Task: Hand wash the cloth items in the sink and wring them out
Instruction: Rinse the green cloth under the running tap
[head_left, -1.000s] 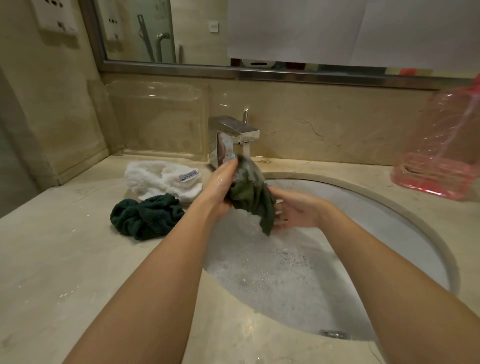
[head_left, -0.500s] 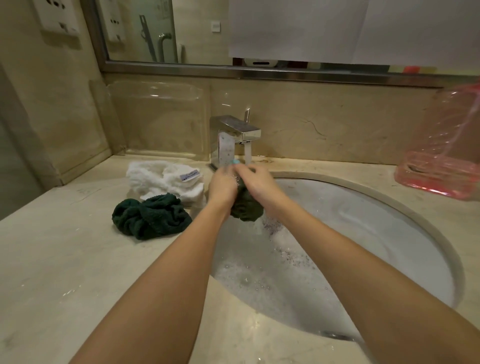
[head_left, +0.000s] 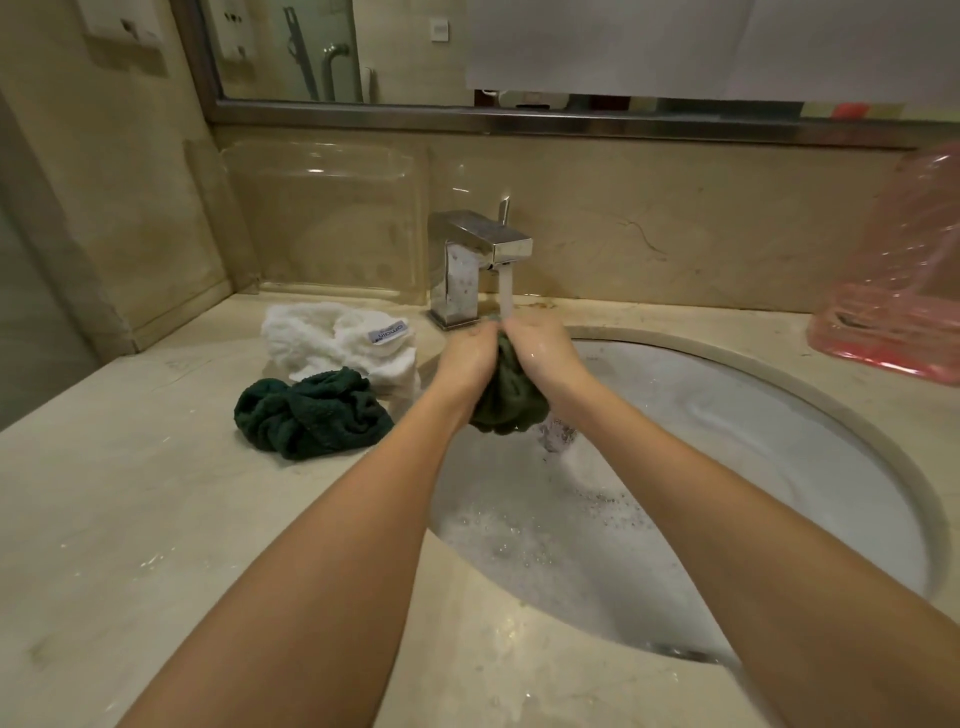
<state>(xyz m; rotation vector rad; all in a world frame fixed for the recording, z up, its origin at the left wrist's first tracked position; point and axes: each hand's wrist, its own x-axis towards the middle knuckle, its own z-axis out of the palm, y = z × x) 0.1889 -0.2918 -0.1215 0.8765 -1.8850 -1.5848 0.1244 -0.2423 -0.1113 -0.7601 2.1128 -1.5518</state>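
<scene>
A wet dark green cloth (head_left: 509, 400) is bunched between my two hands over the back left of the white sink (head_left: 779, 415). My left hand (head_left: 467, 356) grips its left side and my right hand (head_left: 540, 348) grips its right side, thumbs close together at the top. Water runs from the chrome faucet (head_left: 480, 260) onto my hands and the cloth. The basin holds soapy, foamy water. The upper part of the cloth is hidden inside my hands.
On the counter left of the sink lie a second dark green cloth (head_left: 311, 413) and a white cloth (head_left: 337, 338) with a label. A pink plastic bag (head_left: 904, 291) stands at the right. A clear plastic holder (head_left: 322, 223) leans on the back wall.
A second ago the cloth hung from my left hand with my right hand open beside it. Both hands have since closed round it under the running water, squeezing it into a ball.
</scene>
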